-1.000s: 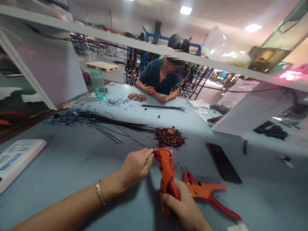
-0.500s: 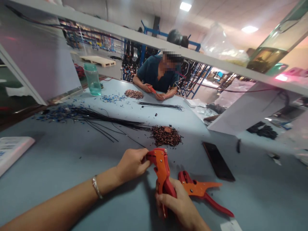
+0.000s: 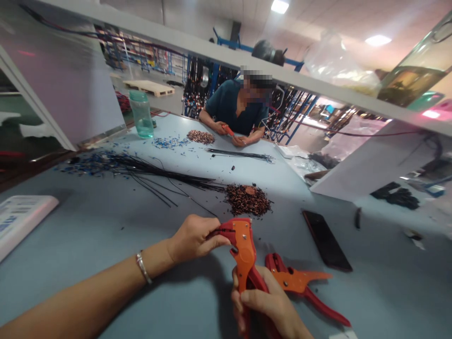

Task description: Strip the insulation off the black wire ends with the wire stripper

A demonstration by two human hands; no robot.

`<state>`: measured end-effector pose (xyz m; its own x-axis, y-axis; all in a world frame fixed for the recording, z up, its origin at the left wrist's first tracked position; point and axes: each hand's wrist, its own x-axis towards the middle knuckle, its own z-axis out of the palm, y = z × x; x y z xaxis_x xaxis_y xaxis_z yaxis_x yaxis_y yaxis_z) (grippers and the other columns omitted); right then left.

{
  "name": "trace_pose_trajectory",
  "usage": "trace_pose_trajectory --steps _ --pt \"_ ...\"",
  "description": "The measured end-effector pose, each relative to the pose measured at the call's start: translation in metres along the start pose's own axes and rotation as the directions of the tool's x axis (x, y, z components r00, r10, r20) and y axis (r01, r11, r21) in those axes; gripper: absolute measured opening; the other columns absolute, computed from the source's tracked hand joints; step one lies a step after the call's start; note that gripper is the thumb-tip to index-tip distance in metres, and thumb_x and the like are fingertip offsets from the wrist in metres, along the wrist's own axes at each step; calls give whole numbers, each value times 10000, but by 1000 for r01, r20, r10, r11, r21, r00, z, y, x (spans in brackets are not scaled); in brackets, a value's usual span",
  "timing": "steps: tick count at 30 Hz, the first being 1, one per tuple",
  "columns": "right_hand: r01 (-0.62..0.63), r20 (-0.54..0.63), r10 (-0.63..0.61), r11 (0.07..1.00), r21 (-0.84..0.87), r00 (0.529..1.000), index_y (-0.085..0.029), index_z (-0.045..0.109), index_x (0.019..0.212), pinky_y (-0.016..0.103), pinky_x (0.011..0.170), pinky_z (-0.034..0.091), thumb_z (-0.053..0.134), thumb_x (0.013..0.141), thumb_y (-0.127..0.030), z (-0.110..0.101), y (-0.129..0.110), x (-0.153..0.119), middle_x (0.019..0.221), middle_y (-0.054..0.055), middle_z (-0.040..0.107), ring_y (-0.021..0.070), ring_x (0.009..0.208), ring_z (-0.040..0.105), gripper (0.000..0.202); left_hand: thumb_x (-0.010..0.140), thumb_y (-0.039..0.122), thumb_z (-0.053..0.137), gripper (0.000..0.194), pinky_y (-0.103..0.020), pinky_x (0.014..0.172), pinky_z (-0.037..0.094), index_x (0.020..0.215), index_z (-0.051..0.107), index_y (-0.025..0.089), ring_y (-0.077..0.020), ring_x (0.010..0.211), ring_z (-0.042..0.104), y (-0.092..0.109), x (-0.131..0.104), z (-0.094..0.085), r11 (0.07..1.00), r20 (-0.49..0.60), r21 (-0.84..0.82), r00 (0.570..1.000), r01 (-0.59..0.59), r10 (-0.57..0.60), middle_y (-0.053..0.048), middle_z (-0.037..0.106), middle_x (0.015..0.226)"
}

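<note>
My right hand (image 3: 264,296) is wrapped around the handles of orange and red wire strippers (image 3: 243,249), held upright with the jaws pointing left. At those jaws, the closed fingertips of my left hand (image 3: 192,239) pinch a thin black wire (image 3: 202,205). This wire trails back toward the bundle of black wires (image 3: 176,178); its end is hidden by my fingers and the jaws. On the table, right of my right hand, lies a second pair of wire strippers (image 3: 298,281). A heap of small dark and copper-coloured pieces (image 3: 247,200) sits just beyond the tool.
A phone (image 3: 326,240) lies at the right, a white box-like device (image 3: 24,221) at the left. Blue scraps (image 3: 92,162) and a green bottle (image 3: 141,115) stand farther back. Across the table a co-worker (image 3: 235,106) holds an orange tool. A shelf beam (image 3: 197,52) crosses above.
The view has shifted slightly, so most things appear a little farther right. My left thumb now reaches further along the stripper jaws. Both hands keep their holds.
</note>
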<state>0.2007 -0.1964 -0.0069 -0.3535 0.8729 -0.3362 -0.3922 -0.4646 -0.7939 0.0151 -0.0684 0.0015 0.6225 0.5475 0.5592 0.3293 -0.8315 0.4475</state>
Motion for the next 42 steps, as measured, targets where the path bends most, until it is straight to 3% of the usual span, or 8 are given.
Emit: trace_pose_trajectory --steps 4,8,13,21,25,32,39,42 --pt "6 37 -9 996 85 999 -156 521 846 218 379 453 781 642 -323 -3 8 2 584 -14 598 115 395 555 370 945 504 427 496 -238 434 231 564 442 187 -86 414 339 3 1 0 998 -99 16 993 -63 64 58 414 464" --pt "-12 68 5 994 107 998 -165 510 873 229 431 465 787 662 -325 -3 5 -2 618 -12 609 116 431 578 383 945 497 440 526 -261 443 212 523 347 198 -87 421 299 7 4 -2 993 -158 36 981 -109 113 62 358 458" --pt "-37 132 28 997 64 991 -154 516 917 228 491 435 764 715 -328 -1 -3 -9 668 -8 612 110 493 592 364 944 492 441 525 -279 452 201 523 310 207 -97 433 283 8 6 -7 986 -144 18 976 -164 165 61 333 465" --pt "-59 173 53 998 31 983 -139 536 943 266 547 429 771 675 -334 -4 -7 -11 703 15 603 143 577 597 406 941 453 451 449 -286 447 218 577 323 223 -108 441 299 6 2 -10 975 -104 -38 972 -218 213 65 338 491" --pt "-24 159 25 1000 -10 987 -145 529 923 257 532 429 775 691 -360 -3 -5 -11 715 5 594 120 547 575 400 943 435 457 440 -287 448 220 580 333 220 -108 441 302 6 0 -10 973 -108 -30 969 -227 223 64 348 498" --pt "5 56 1 995 -98 998 -171 496 889 225 506 392 779 708 -415 1 3 -11 657 -20 593 95 508 551 416 910 481 512 460 -241 426 218 586 328 212 -86 425 260 3 -3 -3 973 -174 -157 975 -169 141 89 298 499" --pt "72 -13 -77 974 -213 997 -181 491 819 190 425 351 741 713 -508 8 11 -6 490 -77 493 68 399 448 425 936 510 441 468 -225 436 239 592 384 198 -85 423 296 0 -3 -4 979 -104 -136 985 -152 138 79 339 492" --pt "96 -12 -100 975 -200 995 -197 466 704 158 319 241 719 720 -520 9 15 2 374 -118 377 46 298 323 410 953 524 383 486 -221 435 233 600 414 190 -88 427 297 0 -3 -5 989 -54 -96 993 -113 108 75 349 488"
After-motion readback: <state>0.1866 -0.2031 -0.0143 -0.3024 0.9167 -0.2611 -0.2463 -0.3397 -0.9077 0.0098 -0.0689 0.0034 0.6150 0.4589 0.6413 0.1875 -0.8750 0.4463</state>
